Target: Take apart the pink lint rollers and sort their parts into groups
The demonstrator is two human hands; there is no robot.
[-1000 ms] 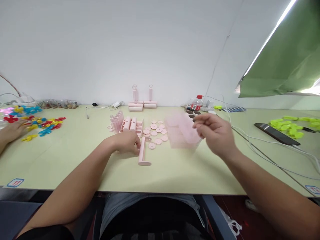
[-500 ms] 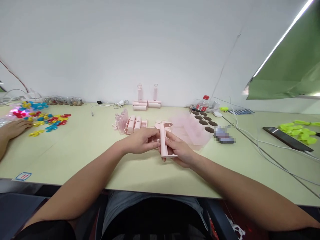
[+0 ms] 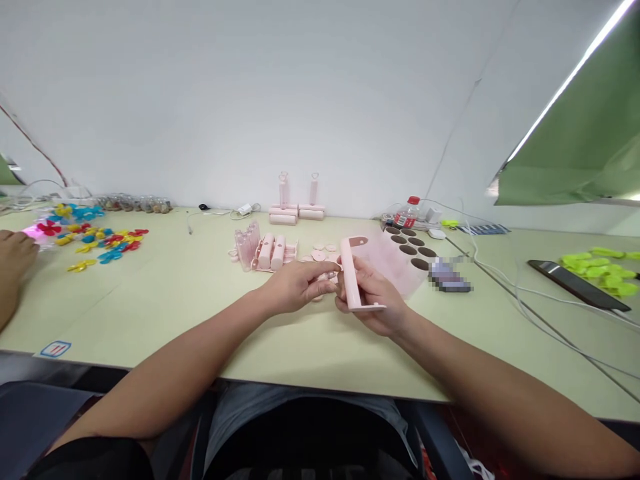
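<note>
My right hand (image 3: pixel 376 297) is wrapped around a pink plastic roller frame (image 3: pixel 351 277), a bar with a flat arm at each end. The frame is held upright above the table. Close to its left side, my left hand (image 3: pixel 300 287) has thumb and index finger drawn together in a pinch, meeting the right fingertips. What sits between the left fingers is hidden. Beyond the hands lie several small pink discs (image 3: pixel 319 255). To their left are pink rollers (image 3: pixel 273 252) and pink clear-bodied handles (image 3: pixel 246 245).
Two pink handles (image 3: pixel 284 190) stand on pink roller pieces (image 3: pixel 284 215) by the wall. Right of my hands are a translucent pink bag (image 3: pixel 395 267), brown-topped tubes (image 3: pixel 407 250), a bottle (image 3: pixel 407 213) and cables. At far left, a co-worker's hand (image 3: pixel 15 263) rests near colourful pieces (image 3: pixel 105 247).
Both hands have shifted slightly right with the pink frame, which is now turned so its upper arm points right. The co-worker's hand has drawn back to the left.
</note>
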